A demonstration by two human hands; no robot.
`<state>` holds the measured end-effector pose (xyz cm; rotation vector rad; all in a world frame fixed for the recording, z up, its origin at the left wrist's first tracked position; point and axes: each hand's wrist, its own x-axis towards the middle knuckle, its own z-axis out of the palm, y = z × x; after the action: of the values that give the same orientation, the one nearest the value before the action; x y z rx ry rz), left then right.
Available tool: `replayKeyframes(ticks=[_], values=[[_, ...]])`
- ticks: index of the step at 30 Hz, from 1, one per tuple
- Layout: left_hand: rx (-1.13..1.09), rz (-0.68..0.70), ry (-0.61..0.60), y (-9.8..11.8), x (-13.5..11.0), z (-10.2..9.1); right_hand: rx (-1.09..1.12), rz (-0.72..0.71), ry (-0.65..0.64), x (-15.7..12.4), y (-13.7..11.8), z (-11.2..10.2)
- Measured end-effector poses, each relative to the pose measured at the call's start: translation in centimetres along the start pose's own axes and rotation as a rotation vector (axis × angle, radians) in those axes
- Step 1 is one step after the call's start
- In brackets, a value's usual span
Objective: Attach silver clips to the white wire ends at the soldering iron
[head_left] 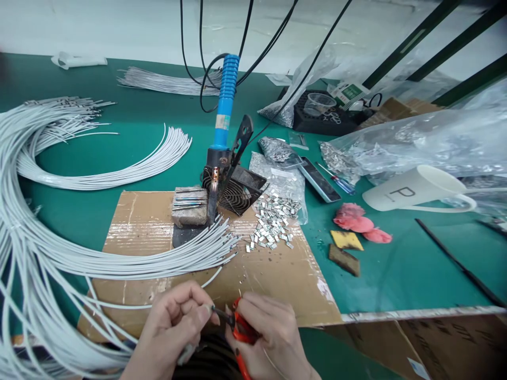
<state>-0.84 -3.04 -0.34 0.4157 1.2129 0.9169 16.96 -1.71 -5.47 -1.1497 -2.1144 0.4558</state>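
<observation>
My left hand (176, 327) is closed in a pinch at the end of a white cable (127, 305), which runs in from the left. Its dark tip shows just past my fingertips. Close beside it, my right hand (273, 335) grips a red-handled tool (243, 330) with short dark jaws, pliers or scissors; my fingers hide much of it. The jaws point left and meet or nearly meet the cable tip. A thin wire hangs under my right hand. Just beyond, a bundle of white cables (158, 264) lies across the cardboard sheet (277, 285).
A blue-handled soldering iron (226, 100) stands upright behind a worn block (189, 206), beside a small fan (237, 192). Several small metal connectors (273, 221) lie scattered rightward. Further right are a phone (320, 179), sponge pieces (346, 240) and a tipped white mug (415, 189).
</observation>
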Motion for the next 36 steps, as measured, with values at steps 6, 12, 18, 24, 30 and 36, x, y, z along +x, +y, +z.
replayKeyframes(ticks=[6,12,18,24,30,36], values=[[-0.025,0.048,-0.004,-0.2,0.1,0.0,0.009,0.032,-0.009,-0.1,0.0,-0.2],[-0.012,0.033,-0.012,-0.3,0.1,-0.1,0.038,0.027,0.019,-0.1,0.1,0.1],[-0.009,0.028,-0.001,-0.1,-0.1,0.2,0.048,0.007,0.039,-0.1,0.0,-0.1],[-0.024,0.030,0.034,0.0,-0.2,0.5,0.043,-0.010,0.029,0.1,-0.1,-0.1],[0.003,0.040,0.079,-0.6,0.1,0.4,0.023,-0.015,0.096,-0.3,-0.2,0.5],[0.005,0.097,0.097,-1.2,0.4,0.7,0.061,0.121,0.179,-1.3,-0.4,2.1]])
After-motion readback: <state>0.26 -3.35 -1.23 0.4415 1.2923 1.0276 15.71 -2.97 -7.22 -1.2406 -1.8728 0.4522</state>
